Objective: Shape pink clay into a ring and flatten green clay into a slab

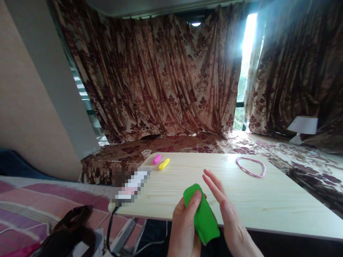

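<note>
A flattened, matte green piece of modelling clay (205,217) is pinched in my left hand (184,226), with the thumb pressed on its upper part. It slants down to the right over the near edge of the table. Just right of the clay, my right hand (227,208) is held up on edge, fingers stretched out, holding nothing. Farther back on the tabletop lie a yellow clay stick (164,164) and a shorter pink clay piece (157,159).
On the pale wooden table (268,203), a pink twisted loop (250,167) lies at the back right. A blurred-out device (132,185) with a black cable is at the left edge. A small clear cup (146,153) stands behind; a white lamp (302,125) is far right.
</note>
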### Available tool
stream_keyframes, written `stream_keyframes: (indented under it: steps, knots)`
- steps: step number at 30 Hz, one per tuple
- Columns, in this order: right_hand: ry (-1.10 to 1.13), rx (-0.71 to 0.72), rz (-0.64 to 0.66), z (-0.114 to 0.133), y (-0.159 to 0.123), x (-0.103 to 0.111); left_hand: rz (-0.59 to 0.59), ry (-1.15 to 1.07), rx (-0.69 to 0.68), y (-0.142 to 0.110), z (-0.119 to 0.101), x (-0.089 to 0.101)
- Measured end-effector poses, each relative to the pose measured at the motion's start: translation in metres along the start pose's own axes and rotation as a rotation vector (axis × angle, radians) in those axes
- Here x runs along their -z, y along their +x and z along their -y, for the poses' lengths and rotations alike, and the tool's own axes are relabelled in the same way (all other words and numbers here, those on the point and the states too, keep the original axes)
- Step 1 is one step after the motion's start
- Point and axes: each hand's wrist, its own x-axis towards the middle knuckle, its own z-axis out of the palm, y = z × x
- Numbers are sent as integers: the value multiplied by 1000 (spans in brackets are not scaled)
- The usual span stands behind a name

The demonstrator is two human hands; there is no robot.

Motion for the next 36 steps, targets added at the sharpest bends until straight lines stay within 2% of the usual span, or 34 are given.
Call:
stream_keyframes:
  steps: [4, 8, 10, 18, 24, 30, 34, 36]
  knots:
    - [31, -26, 34, 0, 1, 3, 59, -30, 25, -2, -1, -3]
    - [106, -81, -115, -12, -4, 5, -105, -41, 15, 0, -7, -4]
    - [107, -58, -160, -19, -8, 4, -128, -36, 18, 1, -9, -4]
    - [36, 11, -114, -9, -12, -15, -39, -38, 60, 1, -7, -1]
    - [17, 2, -104, -14, -11, -12, 66, -28, 95, 2, 1, 8]
    - [-85, 47, -107, -14, -11, -9, 25, 3, 87, 1, 1, 6]
    - [-248, 169, -131, -16, -7, -11, -3, 5, 96, 1, 0, 6]
    - [-290, 192, -98, -17, -6, -9, -11, 6, 85, 2, 0, 8]
